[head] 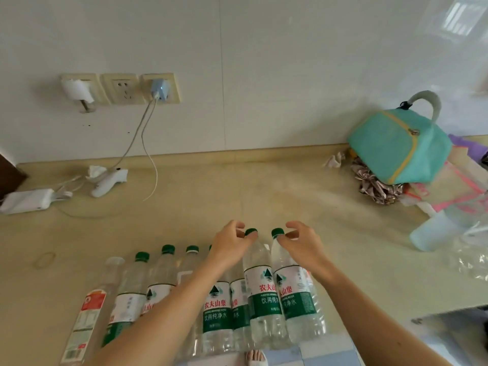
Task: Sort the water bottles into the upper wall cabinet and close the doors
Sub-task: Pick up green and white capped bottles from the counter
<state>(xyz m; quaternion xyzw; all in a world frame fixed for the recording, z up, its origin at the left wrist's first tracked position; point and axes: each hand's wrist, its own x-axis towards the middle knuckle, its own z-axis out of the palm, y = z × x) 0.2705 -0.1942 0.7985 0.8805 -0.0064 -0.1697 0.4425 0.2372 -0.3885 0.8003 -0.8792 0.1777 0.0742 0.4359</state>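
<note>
Several clear water bottles with green caps and green-and-white labels stand in a row along the near edge of the beige counter (264, 186). My left hand (229, 244) pinches the neck of one bottle (260, 299) just under its cap. My right hand (301, 243) pinches the neck of the bottle (295, 302) beside it. Both of these bottles sit higher in view than the rest of the row (161, 283). A bottle with a red-and-white label and no green cap (89, 313) stands at the left end. The upper wall cabinet is out of view.
A teal lunch bag (398, 146) sits at the back right on crumpled wrappers and papers, with a pale plastic cup (433, 231) nearer. A white power bank (26, 200), a white device (109, 180) and cables lie at back left under wall sockets (121, 88). A rubber band (45, 260) lies left.
</note>
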